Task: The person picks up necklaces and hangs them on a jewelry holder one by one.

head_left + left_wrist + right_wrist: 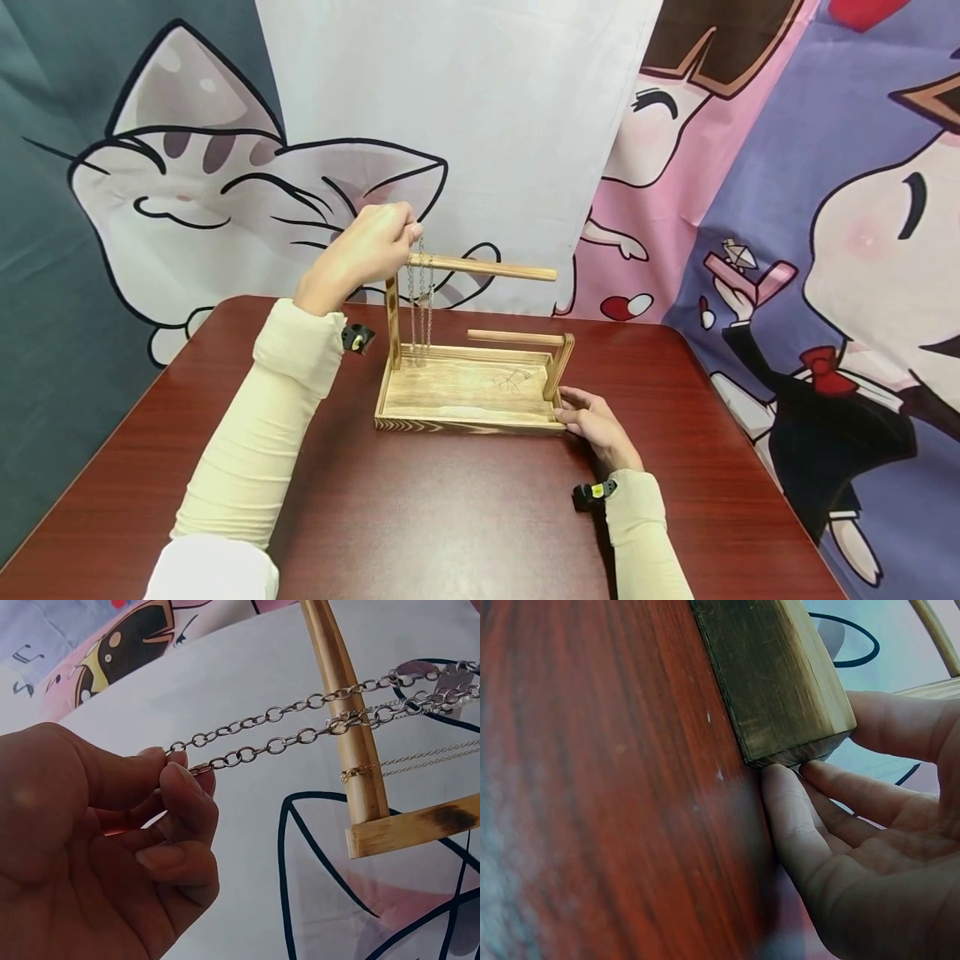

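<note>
My left hand (375, 246) is raised at the left end of the upper bar on a wooden jewelry stand (465, 423). Thumb and fingertips pinch a silver chain necklace (276, 745), whose two strands run past the bar in the left wrist view. Other fine chains (420, 759) hang over that bar, close beside it. Down at the stand's front right corner, my right hand (596, 423) holds the tray edge. In the right wrist view, thumb and fingers (791, 806) touch the corner from different sides.
A thin chain (513, 381) lies loosely in the tray's right part. The lower bar (517, 337) projects leftward from a short post at the right. The stand sits on a dark red table (435, 517), with a cartoon-printed cloth (480, 100) behind.
</note>
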Action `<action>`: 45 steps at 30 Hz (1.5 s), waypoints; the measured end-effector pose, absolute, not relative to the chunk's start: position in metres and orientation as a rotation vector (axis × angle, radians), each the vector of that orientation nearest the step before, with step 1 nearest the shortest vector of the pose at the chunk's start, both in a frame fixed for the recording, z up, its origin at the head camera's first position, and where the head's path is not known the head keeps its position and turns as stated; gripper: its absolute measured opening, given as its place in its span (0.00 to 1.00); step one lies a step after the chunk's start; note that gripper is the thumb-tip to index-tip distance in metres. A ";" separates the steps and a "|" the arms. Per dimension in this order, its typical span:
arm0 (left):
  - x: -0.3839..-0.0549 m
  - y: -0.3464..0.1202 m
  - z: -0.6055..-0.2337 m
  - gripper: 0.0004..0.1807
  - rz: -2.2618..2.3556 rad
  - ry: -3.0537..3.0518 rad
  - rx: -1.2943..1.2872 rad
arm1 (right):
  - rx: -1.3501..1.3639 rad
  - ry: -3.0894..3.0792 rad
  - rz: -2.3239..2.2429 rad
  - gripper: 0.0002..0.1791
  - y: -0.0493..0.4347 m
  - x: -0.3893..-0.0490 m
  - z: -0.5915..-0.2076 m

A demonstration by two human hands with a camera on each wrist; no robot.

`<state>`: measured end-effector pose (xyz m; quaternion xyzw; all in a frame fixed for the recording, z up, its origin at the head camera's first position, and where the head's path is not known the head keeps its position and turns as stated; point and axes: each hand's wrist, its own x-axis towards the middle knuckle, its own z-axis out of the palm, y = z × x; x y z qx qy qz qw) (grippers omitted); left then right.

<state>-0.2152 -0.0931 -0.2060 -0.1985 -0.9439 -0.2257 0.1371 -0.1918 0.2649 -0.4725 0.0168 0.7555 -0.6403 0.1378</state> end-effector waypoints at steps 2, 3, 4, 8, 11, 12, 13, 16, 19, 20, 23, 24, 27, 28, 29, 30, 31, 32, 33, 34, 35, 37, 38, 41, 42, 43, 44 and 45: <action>-0.216 -0.093 -0.204 0.12 -0.649 -2.731 -0.579 | 0.051 2.192 -1.850 0.32 0.266 -0.192 -0.472; -0.216 -0.093 -0.203 0.12 -0.648 -2.728 -0.581 | 0.055 2.194 -1.854 0.32 0.266 -0.192 -0.471; -0.217 -0.093 -0.202 0.12 -0.650 -2.727 -0.582 | 0.059 2.197 -1.855 0.32 0.266 -0.192 -0.471; -0.217 -0.092 -0.200 0.12 -0.653 -2.728 -0.583 | 0.069 2.190 -1.856 0.32 0.266 -0.192 -0.471; -0.217 -0.092 -0.201 0.12 -0.652 -2.729 -0.590 | 0.071 2.178 -1.866 0.32 0.266 -0.192 -0.472; -0.217 -0.092 -0.201 0.12 -0.651 -2.729 -0.594 | 0.064 2.179 -1.864 0.32 0.265 -0.191 -0.472; -0.217 -0.092 -0.201 0.12 -0.652 -2.730 -0.597 | 0.067 2.172 -1.868 0.32 0.265 -0.190 -0.472; -0.217 -0.092 -0.203 0.12 -0.657 -2.731 -0.605 | 0.068 2.167 -1.870 0.32 0.264 -0.188 -0.471; -0.218 -0.092 -0.204 0.12 -0.663 -2.733 -0.607 | 0.057 2.165 -1.870 0.32 0.264 -0.187 -0.471; -0.218 -0.091 -0.205 0.12 -0.666 -2.735 -0.609 | 0.061 2.166 -1.875 0.32 0.264 -0.187 -0.471; -0.219 -0.090 -0.206 0.12 -0.667 -2.731 -0.613 | 0.047 2.161 -1.879 0.32 0.264 -0.187 -0.471; -0.220 -0.090 -0.207 0.11 -0.667 -2.730 -0.611 | 0.051 2.160 -1.880 0.32 0.264 -0.187 -0.472; -0.221 -0.087 -0.210 0.11 -0.658 -2.726 -0.601 | 0.057 2.158 -1.878 0.32 0.265 -0.187 -0.473; -0.222 -0.086 -0.211 0.11 -0.653 -2.724 -0.599 | 0.064 2.161 -1.879 0.31 0.265 -0.187 -0.472; -0.223 -0.085 -0.213 0.11 -0.644 -2.725 -0.597 | 0.067 2.166 -1.881 0.31 0.264 -0.187 -0.473; -0.224 -0.083 -0.215 0.11 -0.636 -2.728 -0.596 | 0.070 2.170 -1.883 0.31 0.264 -0.186 -0.472; -0.225 -0.082 -0.217 0.11 -0.629 -2.734 -0.595 | 0.069 2.171 -1.883 0.31 0.264 -0.186 -0.472; -0.226 -0.081 -0.219 0.11 -0.624 -2.740 -0.594 | 0.067 2.173 -1.882 0.31 0.264 -0.186 -0.473; -0.228 -0.079 -0.221 0.11 -0.616 -2.744 -0.591 | 0.069 2.171 -1.885 0.31 0.264 -0.186 -0.473; -0.229 -0.078 -0.223 0.12 -0.613 -2.748 -0.588 | 0.065 2.169 -1.885 0.31 0.264 -0.186 -0.473; -0.230 -0.077 -0.225 0.12 -0.610 -2.753 -0.581 | 0.062 2.165 -1.886 0.31 0.264 -0.186 -0.473; -0.232 -0.074 -0.228 0.12 -0.621 -2.757 -0.571 | 0.064 2.159 -1.881 0.31 0.264 -0.186 -0.474; -0.233 -0.073 -0.230 0.12 -0.625 -2.756 -0.571 | 0.068 2.162 -1.881 0.31 0.264 -0.186 -0.475; -0.235 -0.067 -0.234 0.12 -0.645 -2.748 -0.582 | 0.082 2.169 -1.891 0.31 0.265 -0.187 -0.476; -0.236 -0.066 -0.235 0.12 -0.651 -2.745 -0.586 | 0.082 2.171 -1.891 0.31 0.265 -0.187 -0.476; -0.237 -0.064 -0.236 0.12 -0.652 -2.743 -0.587 | 0.078 2.172 -1.890 0.31 0.265 -0.188 -0.476; -0.238 -0.062 -0.237 0.12 -0.650 -2.744 -0.588 | 0.072 2.176 -1.887 0.32 0.265 -0.188 -0.476; -0.239 -0.060 -0.238 0.12 -0.652 -2.741 -0.586 | 0.066 2.179 -1.883 0.32 0.265 -0.188 -0.476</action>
